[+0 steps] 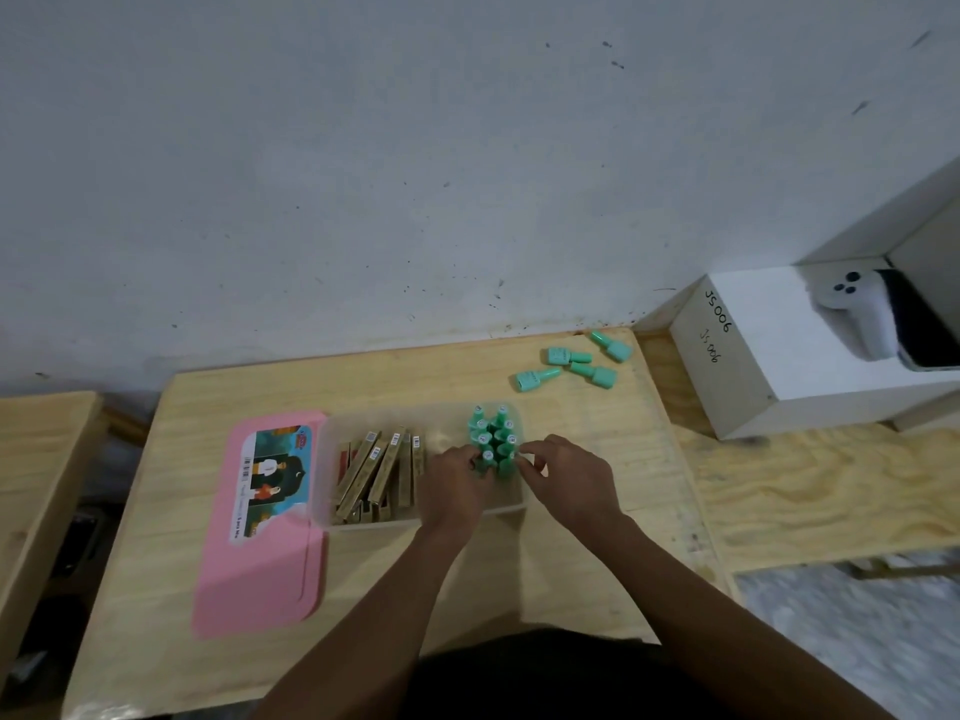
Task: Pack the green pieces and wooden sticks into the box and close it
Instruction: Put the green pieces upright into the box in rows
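While four loose pieces [570, 362] wait on the table [218, 397] and the pink lid [260, 543] lies off, left hand [451, 488] and right hand [567, 475] pinch green pieces [493, 436] standing in the box [326, 475] beside packed wooden sticks [382, 472].

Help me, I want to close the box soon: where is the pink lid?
In the head view, the pink lid lies flat on the wooden table, right beside the clear box's left end.

The white box [769, 350] bears handwritten "JS006" twice; other labels are illegible.
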{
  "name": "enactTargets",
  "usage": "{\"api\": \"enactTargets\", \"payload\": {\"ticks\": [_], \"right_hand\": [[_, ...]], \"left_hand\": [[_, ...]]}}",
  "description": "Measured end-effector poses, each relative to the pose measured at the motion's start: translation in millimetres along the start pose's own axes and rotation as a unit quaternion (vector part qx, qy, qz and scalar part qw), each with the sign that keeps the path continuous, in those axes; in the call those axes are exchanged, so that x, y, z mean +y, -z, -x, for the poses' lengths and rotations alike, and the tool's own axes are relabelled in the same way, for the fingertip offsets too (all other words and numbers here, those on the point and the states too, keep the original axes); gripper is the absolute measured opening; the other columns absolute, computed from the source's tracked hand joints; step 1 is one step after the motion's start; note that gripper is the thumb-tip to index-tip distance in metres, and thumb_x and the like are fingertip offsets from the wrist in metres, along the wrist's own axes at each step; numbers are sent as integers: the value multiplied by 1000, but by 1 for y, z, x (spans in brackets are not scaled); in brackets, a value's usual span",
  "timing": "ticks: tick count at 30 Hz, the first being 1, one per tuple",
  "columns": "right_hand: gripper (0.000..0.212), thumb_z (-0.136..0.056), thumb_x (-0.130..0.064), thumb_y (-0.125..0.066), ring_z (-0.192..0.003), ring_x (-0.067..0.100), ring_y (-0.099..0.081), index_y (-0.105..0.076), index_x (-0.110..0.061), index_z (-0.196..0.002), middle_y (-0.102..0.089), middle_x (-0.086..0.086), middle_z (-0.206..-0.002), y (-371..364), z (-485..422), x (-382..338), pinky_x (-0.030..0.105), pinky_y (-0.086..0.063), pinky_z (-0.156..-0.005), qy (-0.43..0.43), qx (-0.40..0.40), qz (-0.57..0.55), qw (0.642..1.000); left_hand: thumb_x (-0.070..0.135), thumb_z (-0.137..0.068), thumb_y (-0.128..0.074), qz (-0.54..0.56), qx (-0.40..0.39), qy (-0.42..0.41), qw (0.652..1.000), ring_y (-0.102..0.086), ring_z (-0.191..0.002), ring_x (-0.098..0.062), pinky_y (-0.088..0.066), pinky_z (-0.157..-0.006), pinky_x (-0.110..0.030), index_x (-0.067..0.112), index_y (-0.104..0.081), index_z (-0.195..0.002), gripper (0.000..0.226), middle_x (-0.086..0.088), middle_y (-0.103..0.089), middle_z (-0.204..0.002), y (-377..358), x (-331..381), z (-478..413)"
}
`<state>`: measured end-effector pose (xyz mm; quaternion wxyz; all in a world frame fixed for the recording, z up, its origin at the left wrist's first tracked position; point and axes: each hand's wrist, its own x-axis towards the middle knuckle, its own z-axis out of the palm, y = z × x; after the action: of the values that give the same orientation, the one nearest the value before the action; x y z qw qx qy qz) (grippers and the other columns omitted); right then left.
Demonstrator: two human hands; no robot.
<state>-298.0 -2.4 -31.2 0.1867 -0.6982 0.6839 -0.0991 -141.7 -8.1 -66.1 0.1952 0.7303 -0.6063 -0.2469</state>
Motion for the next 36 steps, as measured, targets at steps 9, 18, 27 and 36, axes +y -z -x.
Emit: {"api": "enactTargets", "payload": {"ticks": [9,18,27,36], "right_hand": [[21,-92,-43,-56,-73,4,-55,-68,-37,-108,-62,-13,-87,21,-3,26,22,-41,-60,-43,41,-44,997],[21,-91,-38,-57,-78,8,-59,-69,-34,-108,-68,-12,-91,49,-35,91,25,-45,-64,-129,81,-58,987],[32,-90,-36,-59,-97,15,-61,-64,-31,-121,-68,-7,-108,54,-98,119,29,-48,-76,-115,9,-27,993],[45,-95,-38,-45,-124,24,-46,-44,-25,-138,-46,5,-140,32,-155,125,41,-48,-88,-51,-112,106,987]], "left_hand": [[43,-75,-71,-3,-9,-19,1000,-64,-77,-15,-48,-61,-26,26,-66,-95,27,5,-69,-86,1,-5,-3],[41,-80,-56,-47,99,-224,968,-51,-62,-12,-41,-56,-28,19,-58,-76,22,8,-58,-68,23,22,-17],[35,-85,-56,-103,-34,-163,981,-56,-101,-24,-45,-80,-35,17,-62,-113,34,-1,-64,-106,-14,92,-100],[43,-91,-49,-228,-178,-94,953,-44,-122,-26,-41,-96,-41,17,-47,-136,52,-6,-51,-130,-60,114,-146]]}}
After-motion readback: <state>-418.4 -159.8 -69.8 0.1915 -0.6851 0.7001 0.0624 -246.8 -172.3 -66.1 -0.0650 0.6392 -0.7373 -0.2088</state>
